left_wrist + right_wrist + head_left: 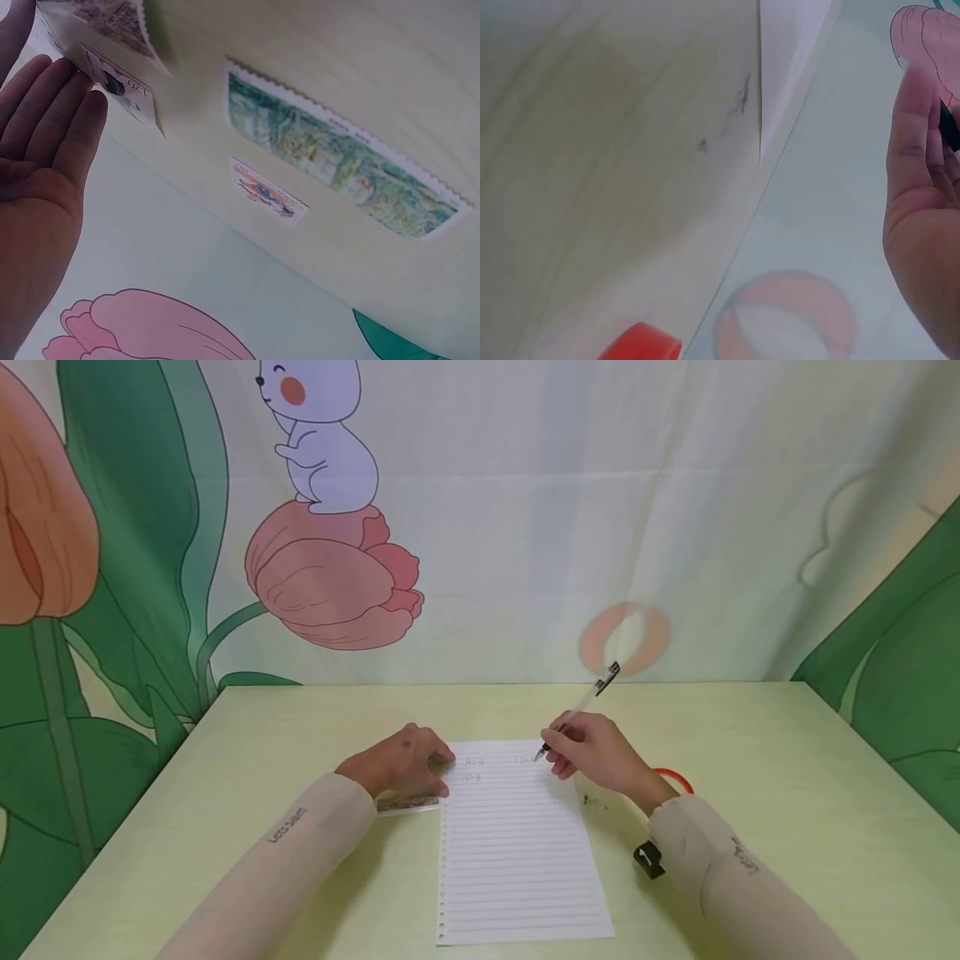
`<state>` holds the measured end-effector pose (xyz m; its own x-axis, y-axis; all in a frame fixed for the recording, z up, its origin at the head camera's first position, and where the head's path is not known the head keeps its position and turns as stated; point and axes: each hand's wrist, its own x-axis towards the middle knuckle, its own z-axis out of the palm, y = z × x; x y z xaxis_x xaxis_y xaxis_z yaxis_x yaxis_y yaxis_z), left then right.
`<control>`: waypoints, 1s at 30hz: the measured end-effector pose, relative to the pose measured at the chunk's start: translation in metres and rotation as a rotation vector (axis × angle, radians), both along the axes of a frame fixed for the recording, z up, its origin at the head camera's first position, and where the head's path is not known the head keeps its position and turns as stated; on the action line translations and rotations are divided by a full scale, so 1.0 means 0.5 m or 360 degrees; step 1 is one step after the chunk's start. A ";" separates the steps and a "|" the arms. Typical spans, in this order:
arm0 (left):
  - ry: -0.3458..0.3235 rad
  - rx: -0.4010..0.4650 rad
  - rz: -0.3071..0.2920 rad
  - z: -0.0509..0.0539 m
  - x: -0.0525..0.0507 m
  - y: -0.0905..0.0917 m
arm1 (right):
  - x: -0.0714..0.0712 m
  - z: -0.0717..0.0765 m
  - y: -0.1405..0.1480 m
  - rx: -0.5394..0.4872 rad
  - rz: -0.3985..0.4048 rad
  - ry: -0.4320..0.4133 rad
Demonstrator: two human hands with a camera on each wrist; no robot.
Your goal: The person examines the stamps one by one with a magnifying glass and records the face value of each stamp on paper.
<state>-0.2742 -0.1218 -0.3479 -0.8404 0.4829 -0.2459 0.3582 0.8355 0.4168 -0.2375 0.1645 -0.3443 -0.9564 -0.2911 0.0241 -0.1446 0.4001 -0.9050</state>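
Observation:
My right hand (592, 752) pinches a clear pen (587, 700) with a black cap end, its tip at the top of a lined sheet (521, 860). Short rows of handwriting stand near that top edge. At the sheet's upper left edge my left hand (401, 764) rests with relaxed fingers, touching the paper. A stamp-like picture card (407, 807) lies partly under this hand. The left wrist view shows the fingers (56, 112) beside a stamp marked 120 (120, 86). In the right wrist view, only a dark bit of the pen (949, 126) shows past the fingers.
A large green stamp (330, 154) and a small orange-and-blue stamp (268, 191) lie on the table. By the right forearm are a red ring (675, 778) and a small black object (648, 859). A printed curtain (510, 527) hangs behind the table.

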 end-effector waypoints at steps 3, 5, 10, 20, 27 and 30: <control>-0.0001 -0.0014 0.0000 0.000 0.001 0.000 | -0.008 -0.006 -0.009 0.0017 0.0048 -0.0002; 0.0000 -0.0023 -0.0005 0.000 0.002 0.000 | -0.011 -0.009 -0.015 0.0047 0.0082 -0.0010; 0.0014 -0.0048 -0.0023 0.002 0.002 -0.001 | -0.018 -0.010 -0.029 0.0145 0.0095 0.0003; 0.0005 -0.0067 -0.0010 0.000 0.000 0.002 | -0.032 -0.014 -0.040 0.0277 0.0073 0.0058; 0.0002 -0.0079 -0.0009 -0.002 -0.002 0.005 | -0.032 -0.024 -0.037 0.0246 0.0156 0.0016; 0.0001 -0.0083 -0.0007 -0.001 -0.004 0.006 | -0.034 -0.028 -0.037 0.0250 0.0183 0.0010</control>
<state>-0.2761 -0.1186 -0.3486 -0.8383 0.4734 -0.2704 0.3623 0.8544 0.3725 -0.2545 0.1461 -0.3583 -0.9165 -0.3993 -0.0243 -0.2031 0.5168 -0.8317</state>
